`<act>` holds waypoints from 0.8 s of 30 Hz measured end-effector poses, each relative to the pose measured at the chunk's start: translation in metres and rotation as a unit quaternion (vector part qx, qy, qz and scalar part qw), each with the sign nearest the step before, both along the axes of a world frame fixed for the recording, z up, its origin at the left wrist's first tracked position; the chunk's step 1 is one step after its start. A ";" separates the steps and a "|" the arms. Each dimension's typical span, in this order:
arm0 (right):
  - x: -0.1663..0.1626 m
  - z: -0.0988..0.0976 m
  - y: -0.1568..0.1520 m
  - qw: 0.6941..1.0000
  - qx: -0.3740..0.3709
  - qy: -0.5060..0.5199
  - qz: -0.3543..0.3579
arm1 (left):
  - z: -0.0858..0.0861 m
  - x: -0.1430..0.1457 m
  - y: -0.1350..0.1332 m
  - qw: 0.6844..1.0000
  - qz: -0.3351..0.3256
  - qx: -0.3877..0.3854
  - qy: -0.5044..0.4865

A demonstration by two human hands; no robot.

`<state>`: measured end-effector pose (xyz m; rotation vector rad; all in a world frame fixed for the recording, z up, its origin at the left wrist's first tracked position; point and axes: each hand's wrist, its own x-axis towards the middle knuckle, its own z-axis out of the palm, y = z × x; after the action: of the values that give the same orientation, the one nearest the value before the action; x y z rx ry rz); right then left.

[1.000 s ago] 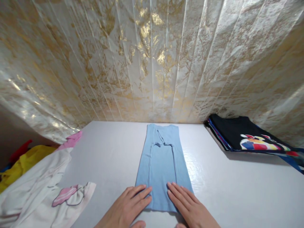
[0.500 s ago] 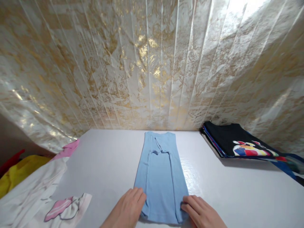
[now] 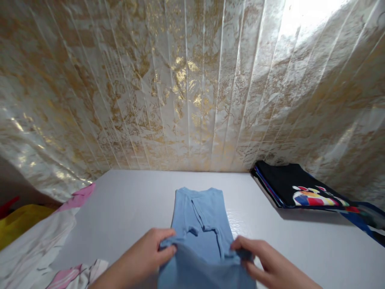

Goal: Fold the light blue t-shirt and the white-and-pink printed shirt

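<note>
A light blue shirt [image 3: 200,212] lies on the white table with its sides and sleeves folded inward, its neckline at the far end. My left hand [image 3: 150,251] pinches the shirt's left side between thumb and fingers. On the right side, my right hand [image 3: 258,259] grips the cloth in the same way. The near part of the shirt is lifted off the table between both hands and sags in the middle, covering the lower portion of the folded sides.
A stack of folded dark shirts [image 3: 288,184], the top one black with a colourful print, stands at the table's back right. White and pink clothing [image 3: 39,245] and a yellow cloth [image 3: 24,220] lie at the left. A gold-patterned covering [image 3: 186,88] rises behind the white table [image 3: 126,204].
Both hands have raised the shirt's near end off the table; before, it lay flat with the hands at its lower corners. The view has tilted slightly upward.
</note>
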<state>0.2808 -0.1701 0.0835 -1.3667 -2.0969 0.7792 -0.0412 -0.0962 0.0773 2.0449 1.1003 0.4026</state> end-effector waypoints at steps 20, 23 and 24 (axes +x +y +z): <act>0.014 -0.081 0.182 0.956 0.094 0.008 -0.279 | -0.062 0.051 0.148 0.961 0.258 0.095 0.033; 0.016 -0.085 0.184 0.954 0.099 0.012 -0.282 | -0.060 0.055 0.142 0.952 0.265 0.125 0.083; 0.016 -0.085 0.185 0.954 0.101 0.015 -0.282 | -0.059 0.055 0.141 0.950 0.265 0.134 0.098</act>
<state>0.2969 0.0147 -0.0019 -1.7000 -1.5778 0.3336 0.0142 0.0445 0.0184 2.0258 1.8126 0.6541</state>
